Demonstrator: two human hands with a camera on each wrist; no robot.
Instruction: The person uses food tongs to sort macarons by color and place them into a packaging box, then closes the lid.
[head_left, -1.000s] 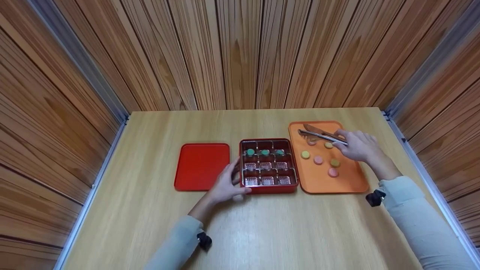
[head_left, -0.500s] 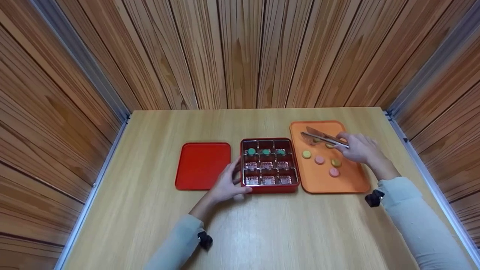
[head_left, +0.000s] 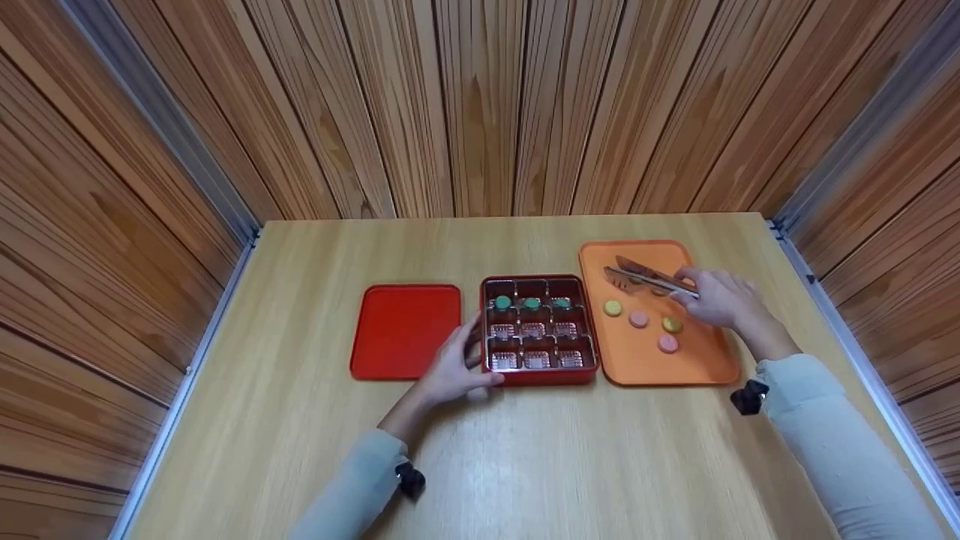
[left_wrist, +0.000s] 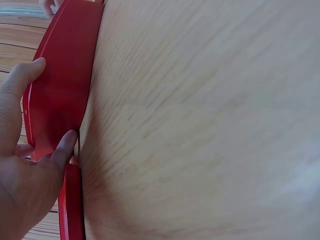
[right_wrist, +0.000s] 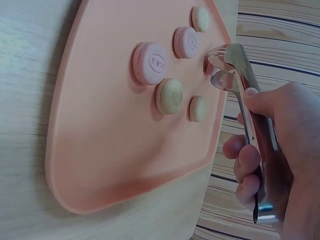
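In the head view my left hand holds the near left corner of a red box, thumb on its front wall and fingers along its left side. The box's clear divided insert has green macarons in its far row. My right hand grips metal serving tongs over an orange tray. Their fork-like and spoon-like ends stand around a partly hidden pink macaron. Other pink macarons and yellowish macarons lie on the tray nearer me.
A flat red lid lies left of the box, near my left hand. The tray stands close to the box's right side. Wood-patterned panels rise behind the table and at both sides.
My right hand and the tongs have shifted slightly right and nearer me over the tray, and the tong ends have drawn closer together. My left hand stays on the box.
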